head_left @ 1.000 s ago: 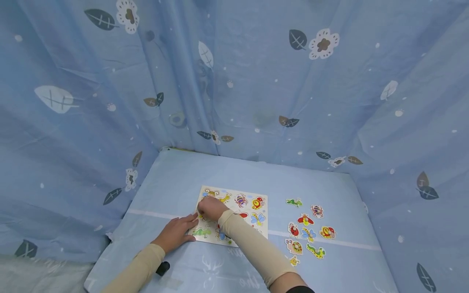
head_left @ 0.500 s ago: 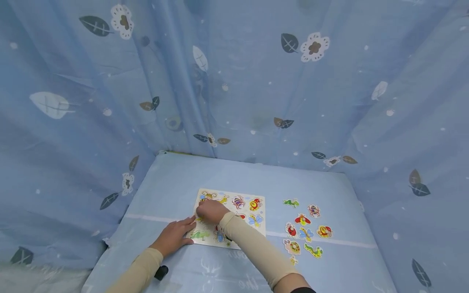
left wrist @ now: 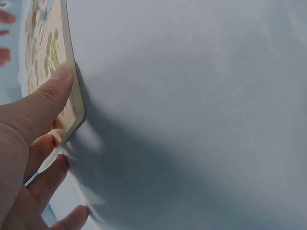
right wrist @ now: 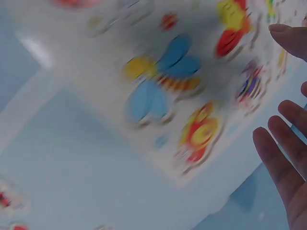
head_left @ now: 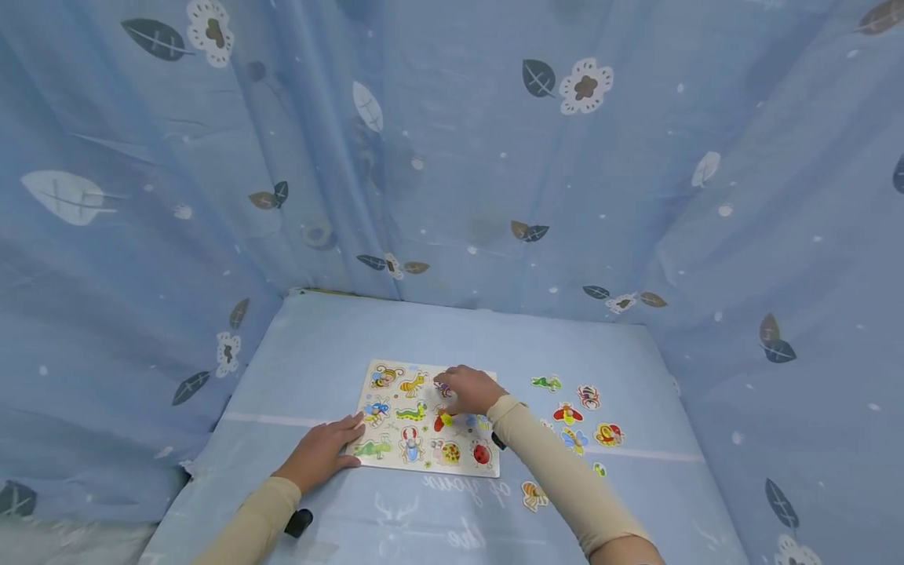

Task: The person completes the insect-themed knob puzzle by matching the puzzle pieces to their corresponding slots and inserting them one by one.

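In the head view, a flat puzzle board [head_left: 392, 468] printed with colourful insects lies on the table. My left hand [head_left: 321, 450] rests at its lower left corner. In the left wrist view the thumb [left wrist: 56, 88] touches the board's edge, with the other fingers stretched beside the corner. My right hand [head_left: 472, 389] is over the right half of the board, fingers spread apart and holding nothing. The right wrist view, somewhat blurred, shows a blue-winged dragonfly picture [right wrist: 165, 79] and a red-and-yellow butterfly picture [right wrist: 197, 136] beneath it. The hand partly covers the spider picture [head_left: 443, 389].
Loose insect pieces lie right of the board: a green grasshopper [head_left: 546, 383], a spider [head_left: 588, 397], a red-winged bug [head_left: 567, 414], a blue dragonfly [head_left: 575, 441], a butterfly [head_left: 609, 434] and a striped yellow piece [head_left: 534, 496]. My right forearm hides others. A patterned blue curtain [head_left: 452, 173] surrounds the table.
My right hand has moved right from the board's left side, and its fingers have spread. The pictures it covered there now show. My left hand stays at the board's corner; the head view has shifted slightly.
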`<control>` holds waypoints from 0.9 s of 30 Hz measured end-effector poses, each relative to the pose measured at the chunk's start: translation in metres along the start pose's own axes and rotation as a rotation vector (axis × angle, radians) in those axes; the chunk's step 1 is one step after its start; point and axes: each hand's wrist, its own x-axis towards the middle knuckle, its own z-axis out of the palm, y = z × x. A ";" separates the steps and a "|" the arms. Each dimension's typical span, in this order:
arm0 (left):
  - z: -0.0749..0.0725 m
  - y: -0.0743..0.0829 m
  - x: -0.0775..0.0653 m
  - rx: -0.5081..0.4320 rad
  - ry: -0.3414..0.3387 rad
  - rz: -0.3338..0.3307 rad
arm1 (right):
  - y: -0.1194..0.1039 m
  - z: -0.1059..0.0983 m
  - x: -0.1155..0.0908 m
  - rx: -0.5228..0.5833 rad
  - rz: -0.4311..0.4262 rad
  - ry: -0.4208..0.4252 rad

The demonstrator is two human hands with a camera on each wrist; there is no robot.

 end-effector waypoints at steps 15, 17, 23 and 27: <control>-0.005 0.000 -0.003 -0.024 0.014 0.032 | 0.088 0.000 -0.104 0.112 0.247 -0.019; -0.006 0.001 -0.002 -0.019 0.012 0.031 | 0.093 0.000 -0.112 0.131 0.282 -0.032; -0.005 0.001 -0.001 0.000 0.011 0.032 | 0.103 0.006 -0.131 0.169 0.348 -0.056; -0.004 0.001 0.000 0.001 0.011 0.039 | 0.106 0.009 -0.139 0.189 0.383 -0.065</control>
